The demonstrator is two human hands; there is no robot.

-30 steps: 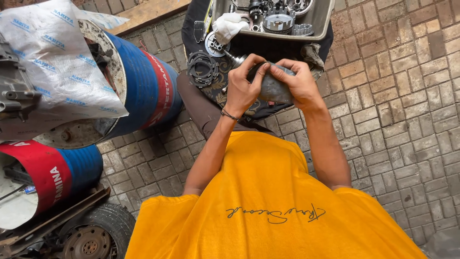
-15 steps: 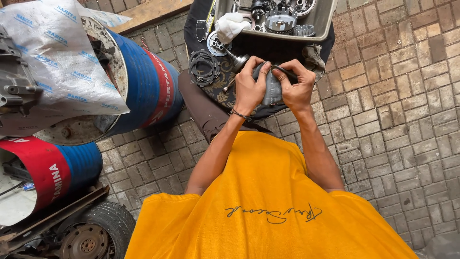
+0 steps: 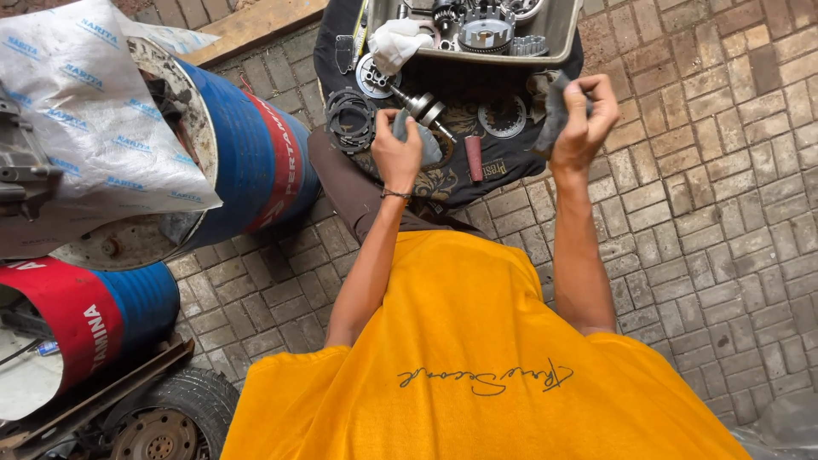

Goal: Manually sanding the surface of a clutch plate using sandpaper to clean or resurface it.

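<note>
1. Closest in, it's all yellow shirt, with both bare arms reaching out over the brick floor.
2. The left hand is clamped around a grey metal shaft part, which sticks up out of the fist right over the near edge of the black cloth.
3. The right hand is off to the right of that shaft, well apart from it, fingers pinched shut on a dark grey rag that hangs down from them.
4. On the black cloth around the shaft: a stack of dark clutch rings to its left, a flat toothed plate just right of it, and a small reddish cylinder a bit nearer.
5. Beyond the shaft sits a grey tray loaded with metal gears and a round clutch basket, plus a white rag slumped over its left corner.
6. Way left of the shaft, a blue and red drum lies on its side with a white plastic sack draped across it.
</note>
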